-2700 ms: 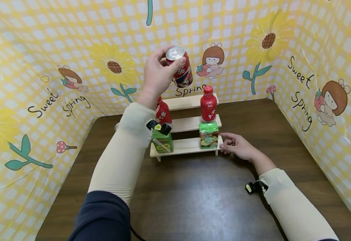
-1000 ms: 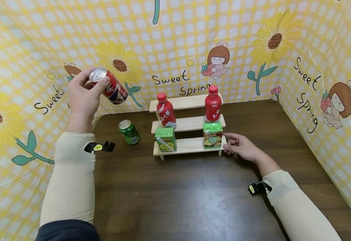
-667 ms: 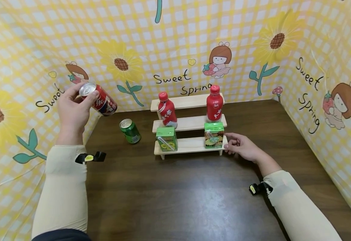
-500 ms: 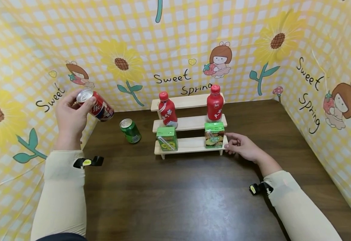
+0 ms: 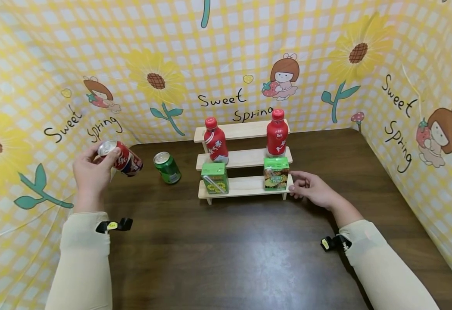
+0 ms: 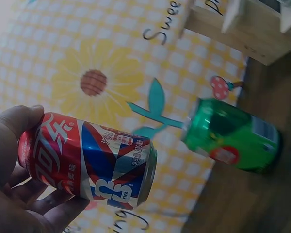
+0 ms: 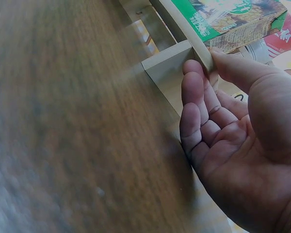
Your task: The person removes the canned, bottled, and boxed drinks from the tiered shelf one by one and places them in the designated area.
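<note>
My left hand [image 5: 92, 176] grips a red soda can [image 5: 126, 160] by its upper part, above the table's left side. The can tilts, its silver top towards the hand; in the left wrist view its blue-and-white printed side shows. Just right of it a green soda can [image 5: 166, 168] stands upright on the table. My right hand [image 5: 313, 190] pinches the right end of the lowest board of a three-tier wooden shelf [image 5: 245, 186], thumb on top and fingers below. Close to that thumb stands a green juice box [image 5: 275, 174] on the board.
Another green juice box [image 5: 215, 178] stands at the lowest board's left end. Two red bottles, a left bottle [image 5: 216, 142] and a right bottle [image 5: 277, 134], stand on the middle tier. Checked yellow cloth [image 5: 226, 51] walls the brown table [image 5: 210, 249] at the back and sides.
My left hand has carried the red can from above the shelf to the left, then lowered it beside the green can. My right hand has stayed at the shelf's end.
</note>
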Tool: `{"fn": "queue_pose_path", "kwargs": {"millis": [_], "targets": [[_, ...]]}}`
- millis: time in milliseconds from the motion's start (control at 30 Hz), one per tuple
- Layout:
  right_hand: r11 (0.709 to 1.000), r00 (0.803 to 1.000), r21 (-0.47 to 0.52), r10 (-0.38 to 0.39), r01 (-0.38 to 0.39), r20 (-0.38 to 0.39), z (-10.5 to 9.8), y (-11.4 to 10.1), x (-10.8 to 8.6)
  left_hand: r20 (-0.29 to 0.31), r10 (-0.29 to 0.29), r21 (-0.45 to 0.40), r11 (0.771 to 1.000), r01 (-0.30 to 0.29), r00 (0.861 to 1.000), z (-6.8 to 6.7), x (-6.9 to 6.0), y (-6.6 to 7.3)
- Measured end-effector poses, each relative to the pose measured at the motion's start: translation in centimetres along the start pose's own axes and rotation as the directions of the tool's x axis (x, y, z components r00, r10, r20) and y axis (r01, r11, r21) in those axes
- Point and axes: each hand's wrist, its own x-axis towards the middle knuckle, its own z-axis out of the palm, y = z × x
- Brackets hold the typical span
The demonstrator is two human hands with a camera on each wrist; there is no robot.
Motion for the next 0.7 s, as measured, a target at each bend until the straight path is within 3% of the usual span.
{"fn": "queue_pose_path", "kwargs": {"millis": [300, 533, 700], "targets": [[1.0, 1.0, -0.001, -0.003, 0.003, -0.002, 0.0, -0.1, 0.0, -0.044, -0.073, 0.03, 0.997, 0.075, 0.996, -0.1, -1.3, -3.8], [1.0, 1.0, 0.002, -0.003, 0.003, -0.001, 0.1, 0.0, 0.0, -0.084, -0.039, 0.112, 0.993, 0.048, 0.996, 0.4, -2.4, -6.8], [1.0, 1.0, 0.001, -0.001, 0.001, -0.005, 0.1, 0.1, 0.0, -0.073, -0.029, 0.162, 0.986, 0.04, 0.997, 0.5, -3.0, -8.6]]}}
